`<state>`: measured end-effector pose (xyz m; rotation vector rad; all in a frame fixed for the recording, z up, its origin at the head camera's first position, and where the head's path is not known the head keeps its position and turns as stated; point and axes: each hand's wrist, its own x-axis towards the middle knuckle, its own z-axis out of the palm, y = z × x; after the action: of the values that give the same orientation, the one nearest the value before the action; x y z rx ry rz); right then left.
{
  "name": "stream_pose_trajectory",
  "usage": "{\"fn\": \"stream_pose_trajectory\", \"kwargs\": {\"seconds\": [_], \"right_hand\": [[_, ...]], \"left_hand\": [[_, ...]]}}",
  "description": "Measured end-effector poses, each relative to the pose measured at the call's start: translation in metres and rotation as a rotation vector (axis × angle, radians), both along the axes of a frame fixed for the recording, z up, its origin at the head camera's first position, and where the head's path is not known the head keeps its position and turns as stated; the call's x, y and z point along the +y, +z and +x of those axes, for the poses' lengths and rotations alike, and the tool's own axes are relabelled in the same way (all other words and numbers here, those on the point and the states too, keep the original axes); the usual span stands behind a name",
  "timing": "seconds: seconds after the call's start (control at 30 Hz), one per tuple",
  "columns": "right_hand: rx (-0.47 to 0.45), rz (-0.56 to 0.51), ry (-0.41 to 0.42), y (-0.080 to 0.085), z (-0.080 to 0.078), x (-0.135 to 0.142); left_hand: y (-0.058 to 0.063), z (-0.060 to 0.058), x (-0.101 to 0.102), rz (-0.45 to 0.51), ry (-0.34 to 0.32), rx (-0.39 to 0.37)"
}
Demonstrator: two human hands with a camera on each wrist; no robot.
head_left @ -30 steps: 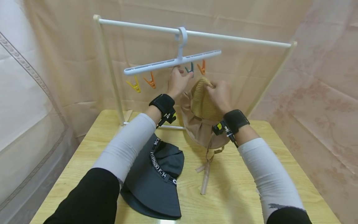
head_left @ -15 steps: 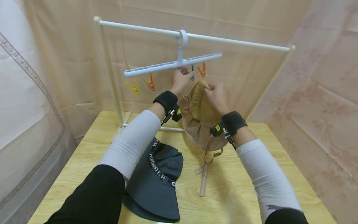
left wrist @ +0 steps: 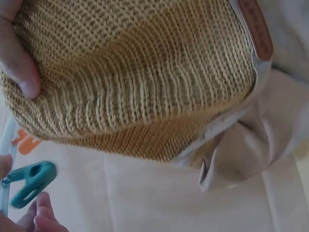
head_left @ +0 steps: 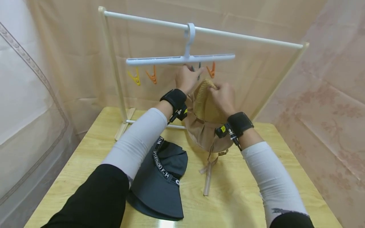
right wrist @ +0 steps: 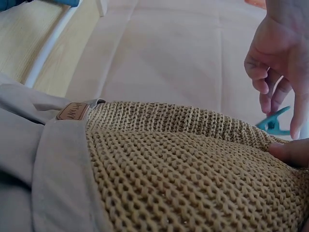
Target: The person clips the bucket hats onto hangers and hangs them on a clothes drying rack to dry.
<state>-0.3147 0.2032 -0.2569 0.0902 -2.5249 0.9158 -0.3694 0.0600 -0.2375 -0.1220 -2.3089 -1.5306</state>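
In the head view my left hand (head_left: 188, 77) is raised just below the pale blue hanger (head_left: 179, 59). Its thumb and fingertips pinch the handles of a teal clothespin (left wrist: 34, 183), one of several under the bar. My right hand (head_left: 223, 98) grips the top of a tan sun hat (head_left: 208, 136), thumb (right wrist: 292, 152) on the ribbed knit crown (right wrist: 193, 164). The hat hangs with its cloth brim and ties downward, and a brown label (right wrist: 72, 111) sits on its band. The crown's top is close beneath the teal clothespin.
A white rack rod (head_left: 245, 36) carries the hanger by its hook. Yellow (head_left: 135, 77) and orange (head_left: 152, 75) clothespins hang on the left, another orange clothespin (head_left: 211, 70) on the right. A dark grey sun hat (head_left: 159, 186) lies on the wooden table (head_left: 242, 196).
The hanger bar has swung from a slant to nearly level. My left hand has shifted slightly right and closed in on the teal clothespin. My right hand keeps its hold on the tan hat.
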Motion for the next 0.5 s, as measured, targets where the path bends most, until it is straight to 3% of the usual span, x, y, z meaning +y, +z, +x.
{"fn": "stream_pose_trajectory", "kwargs": {"seconds": [0.13, 0.37, 0.5], "right_hand": [[0.002, 0.004, -0.013, 0.006, 0.001, 0.002], [0.050, 0.019, -0.004, 0.009, 0.005, -0.001], [0.041, 0.023, 0.010, 0.005, 0.006, -0.003]], "left_hand": [[0.008, -0.001, 0.003, -0.033, 0.037, -0.027], [0.011, -0.010, 0.008, 0.178, -0.092, -0.132], [0.003, -0.014, 0.006, 0.245, -0.125, -0.088]]}}
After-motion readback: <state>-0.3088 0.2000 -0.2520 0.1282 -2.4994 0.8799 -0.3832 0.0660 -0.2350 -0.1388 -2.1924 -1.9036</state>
